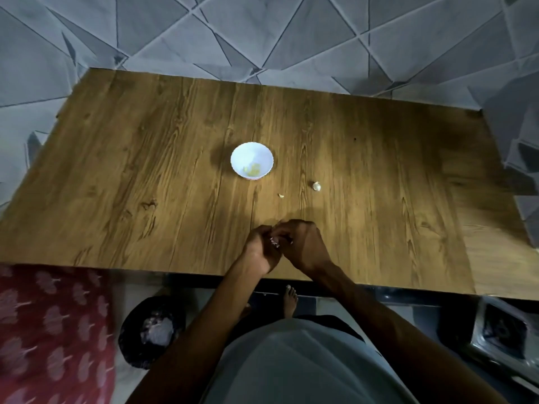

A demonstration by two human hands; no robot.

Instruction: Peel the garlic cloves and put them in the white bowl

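Note:
A white bowl (252, 160) stands mid-table with a few peeled yellowish cloves (252, 170) inside. To its right, an unpeeled garlic clove (316, 186) lies on the wooden table (145, 170), and a small scrap of garlic (281, 195) rests between it and the bowl. Near the table's front edge my left hand (260, 248) and my right hand (303, 246) meet, fingers curled. Between them they pinch a garlic clove (275, 242) with pale papery skin, mostly hidden by the fingers.
Below the table's front edge a dark waste bin (151, 335) holding pale peelings stands on the floor at left, beside a red patterned cloth (52, 330). A metal object (504, 333) sits at the lower right. A patterned wall rises behind the table.

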